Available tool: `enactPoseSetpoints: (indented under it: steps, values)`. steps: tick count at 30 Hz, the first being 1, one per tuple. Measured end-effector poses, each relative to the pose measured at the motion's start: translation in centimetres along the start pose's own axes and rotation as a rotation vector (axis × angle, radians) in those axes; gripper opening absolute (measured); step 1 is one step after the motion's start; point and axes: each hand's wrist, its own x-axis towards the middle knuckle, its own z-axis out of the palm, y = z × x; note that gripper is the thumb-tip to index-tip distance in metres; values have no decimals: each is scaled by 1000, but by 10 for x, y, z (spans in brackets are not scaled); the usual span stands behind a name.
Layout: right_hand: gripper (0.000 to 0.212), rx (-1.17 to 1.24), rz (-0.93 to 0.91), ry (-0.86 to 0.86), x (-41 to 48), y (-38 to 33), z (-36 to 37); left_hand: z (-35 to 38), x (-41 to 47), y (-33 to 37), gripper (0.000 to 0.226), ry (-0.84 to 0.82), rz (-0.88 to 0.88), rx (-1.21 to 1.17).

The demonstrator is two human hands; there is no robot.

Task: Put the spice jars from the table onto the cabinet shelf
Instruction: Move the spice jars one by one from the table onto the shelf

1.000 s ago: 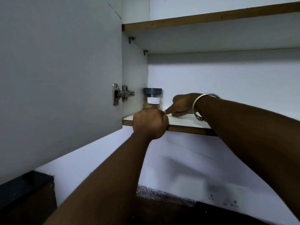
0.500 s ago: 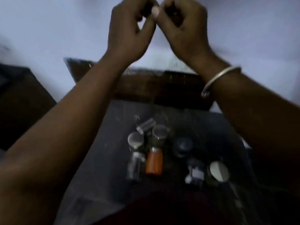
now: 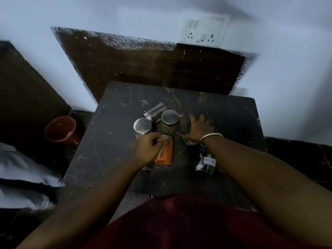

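The spice jars (image 3: 162, 133) stood and lay bunched near the middle of the dark table (image 3: 115, 141), close enough together that either hand could reach one without stretching. The left hand (image 3: 150, 147) was curled over the top of the orange-filled jar (image 3: 165, 152), fingers bent around its lid end; it looked like a closing grasp, though whether the jar was firmly held could not be told. The right hand (image 3: 198, 127) was spread flat with fingers fanned over a dark-lidded jar (image 3: 188, 127) mostly hidden beneath it, not yet closed on anything. Two steel-lidded jars (image 3: 169, 121) stood upright just behind, one more lay tipped on its side, and a labelled dark jar (image 3: 206, 161) lay under the right wrist. Taking one jar in each hand would probably halve the trips to the cabinet shelf, which was out of view.
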Motion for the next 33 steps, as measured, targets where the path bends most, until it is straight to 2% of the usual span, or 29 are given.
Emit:
enactPoseSetpoints:
  steps: [4, 6, 8, 10, 12, 14, 17, 19, 22, 28, 31, 33]
  values:
    - [93, 94, -53, -4, -3, 1, -3, -4, 8, -4, 21, -34, -78, -161]
    - [88, 236, -86, 49, -9, -2, -20, -9, 15, -1, 26, -20, -80, -220]
    - [83, 398, -127, 68, -20, -8, -50, -17, 24, 8, 21, -25, -39, -275]
    - [78, 467, -180, 38, -35, -14, -87, -23, 35, 27, 20, -112, 22, -353]
    - [70, 495, -233, 51, -54, -22, -117, -30, 46, 56, 39, -229, 62, -467]
    - [68, 556, -275, 113, -73, -32, -140, -35, 55, 86, 52, -287, 119, -581]
    - [72, 783, -298, 200, -102, -39, -170, -45, 58, 123, 49, -273, 265, -690]
    - [60, 1002, -361, 271, -121, -35, -184, -54, 54, 144, 52, -213, 218, -878]
    - [36, 1203, -588, 444, -143, -30, -197, -66, 45, 174, 53, -219, 180, -1110]
    - [45, 1346, -733, 609, -167, -38, -209, -72, 32, 212, 73, -193, 113, -1188]
    - [61, 1366, -781, 674, -170, -42, -213, -77, 26, 222, 75, -203, 149, -1216]
    - [63, 1366, -809, 702, -172, -42, -215, -78, 23, 225, 76, -216, 165, -1238]
